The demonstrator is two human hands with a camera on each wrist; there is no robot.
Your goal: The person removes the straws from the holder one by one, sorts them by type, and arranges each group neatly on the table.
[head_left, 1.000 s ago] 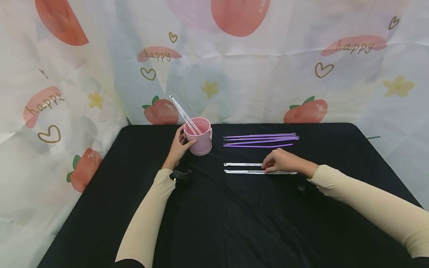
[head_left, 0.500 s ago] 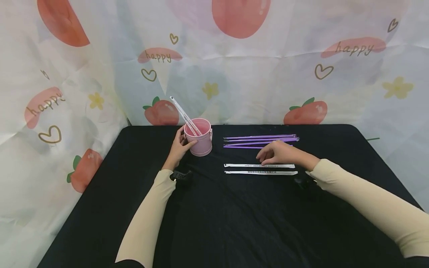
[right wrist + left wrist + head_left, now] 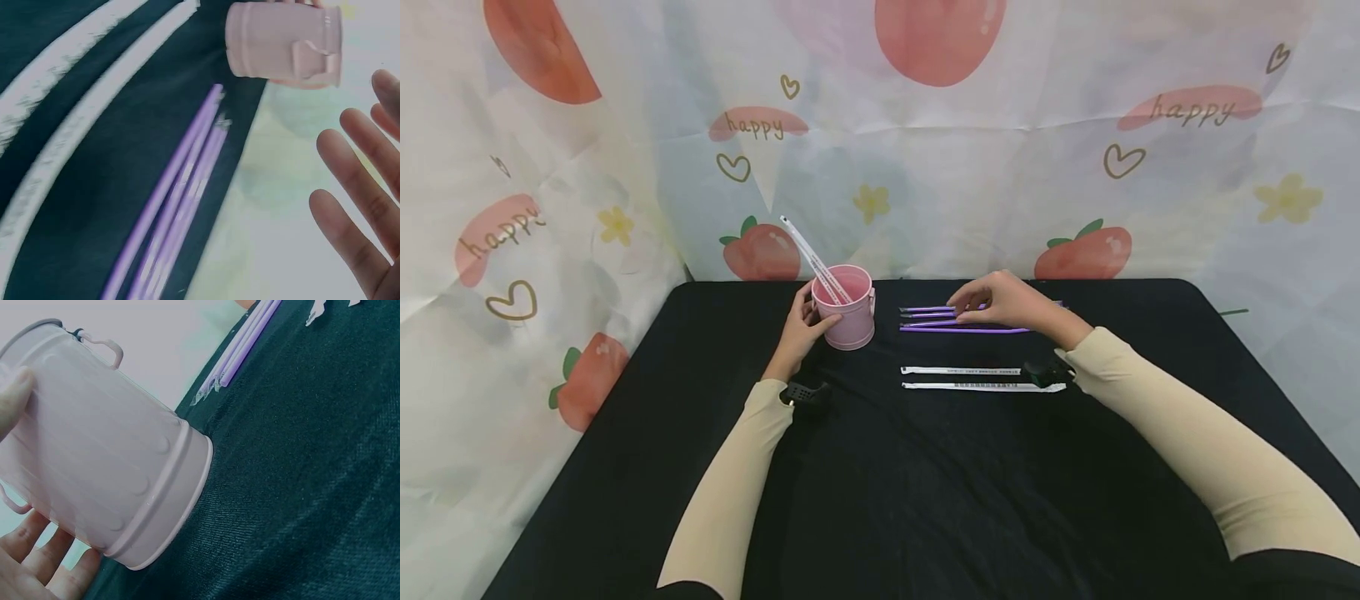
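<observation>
My left hand [image 3: 796, 337] holds a small pink bucket [image 3: 852, 329] at the back of the table, thumb on the near side and fingers around the other. Two white paper-wrapped straws [image 3: 808, 252] lean in the bucket, tops pointing up and left. My right hand [image 3: 1011, 302] is over several purple straws [image 3: 955, 330] lying side by side to the bucket's right. In the right wrist view its fingers [image 3: 350, 231] are spread and apart from the purple straws [image 3: 164, 190]. Nothing shows between them.
Two more white wrapped straws [image 3: 961, 371] lie parallel in front of the purple ones. Black cloth [image 3: 925, 500] covers the table. A printed curtain [image 3: 970, 183] hangs right behind its back edge. Black wrist devices [image 3: 805, 392] sit on both wrists.
My right hand has left the white wrapped straws, which now lie spaced apart, and moved away from me over the purple straws. The left hand and bucket stay put.
</observation>
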